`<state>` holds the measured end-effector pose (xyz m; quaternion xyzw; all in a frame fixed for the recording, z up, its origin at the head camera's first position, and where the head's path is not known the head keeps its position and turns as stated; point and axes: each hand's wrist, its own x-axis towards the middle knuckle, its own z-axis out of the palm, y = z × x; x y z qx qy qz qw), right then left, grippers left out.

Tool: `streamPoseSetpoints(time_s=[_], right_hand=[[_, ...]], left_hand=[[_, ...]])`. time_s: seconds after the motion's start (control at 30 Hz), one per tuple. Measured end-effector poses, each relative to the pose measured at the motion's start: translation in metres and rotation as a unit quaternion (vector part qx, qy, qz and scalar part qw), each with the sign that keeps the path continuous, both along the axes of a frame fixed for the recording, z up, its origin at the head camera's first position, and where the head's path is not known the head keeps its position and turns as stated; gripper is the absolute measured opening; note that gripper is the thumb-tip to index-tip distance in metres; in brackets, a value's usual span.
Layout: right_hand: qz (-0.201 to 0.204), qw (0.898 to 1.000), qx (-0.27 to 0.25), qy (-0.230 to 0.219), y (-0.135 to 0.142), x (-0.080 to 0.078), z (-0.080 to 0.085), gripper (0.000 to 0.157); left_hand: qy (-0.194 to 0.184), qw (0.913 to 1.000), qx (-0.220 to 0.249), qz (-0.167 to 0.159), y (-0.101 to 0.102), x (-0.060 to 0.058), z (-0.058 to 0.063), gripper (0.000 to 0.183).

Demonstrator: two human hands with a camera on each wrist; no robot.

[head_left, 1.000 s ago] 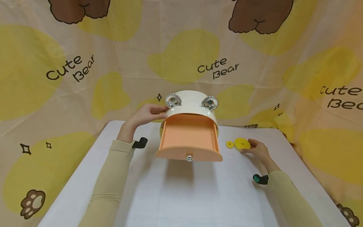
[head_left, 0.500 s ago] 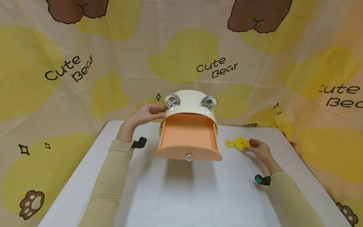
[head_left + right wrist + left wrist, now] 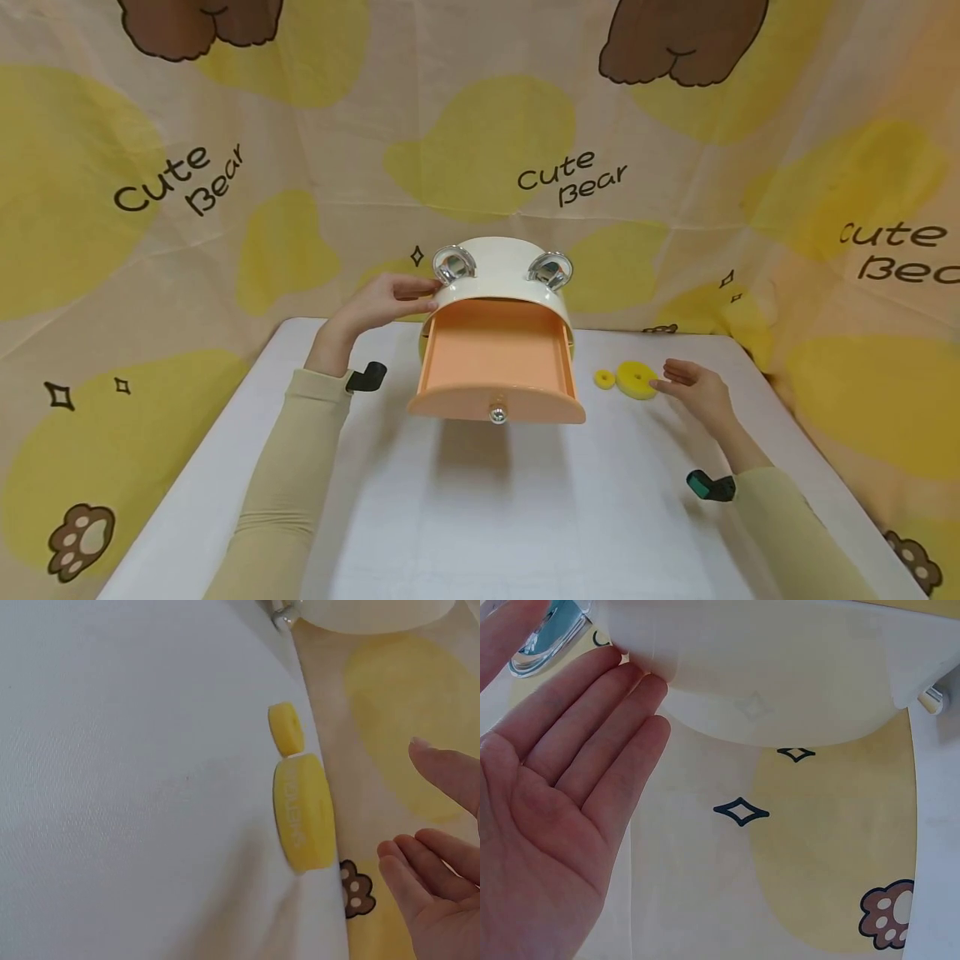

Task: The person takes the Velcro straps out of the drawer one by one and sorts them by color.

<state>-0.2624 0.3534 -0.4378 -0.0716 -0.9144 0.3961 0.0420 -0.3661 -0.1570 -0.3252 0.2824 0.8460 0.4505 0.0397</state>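
A cream-white rounded box (image 3: pixel 501 265) with two silver ears stands at the table's far middle. Its peach drawer (image 3: pixel 497 346) is pulled out toward me, bare inside, with a silver knob (image 3: pixel 498 413) on its front. My left hand (image 3: pixel 372 307) rests its straight fingertips on the box's left side; the left wrist view shows them along the white shell. To the right lie a large yellow disc (image 3: pixel 636 380) with a centre hole and a small yellow ring (image 3: pixel 604 379), side by side. My right hand (image 3: pixel 701 393) hovers just right of the large disc, fingers relaxed, holding nothing.
A white table (image 3: pixel 480 517) carries everything. Behind it and at the sides hangs a patterned bear cloth (image 3: pixel 480 150). A black wrist camera mount (image 3: pixel 367 377) sits on the left forearm and another mount (image 3: pixel 710 486) on the right.
My right hand has let go of the large yellow disc and drawn back to the right. The left hand stays at the box, and the drawer remains out.
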Motion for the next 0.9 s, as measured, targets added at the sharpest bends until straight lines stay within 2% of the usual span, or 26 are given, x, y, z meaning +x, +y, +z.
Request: streamPoseSetpoints(time_s=[0.43,0.73,0.9], right_hand=[[0.036,0.999,-0.003,0.012,-0.021,0.026,0.038,0.069],[0.073,0.997,-0.004,0.014,-0.040,0.045,0.058,0.068],[0.094,0.995,-0.028,0.021,-0.053,0.054,0.067,0.062]], left_hand=[[0.004,1.0000,-0.001,0.002,0.000,0.001,0.000,0.049],[0.006,1.0000,-0.003,0.005,-0.001,0.002,0.001,0.050],[0.002,0.9999,-0.005,0.009,0.001,0.001,0.001,0.048]])
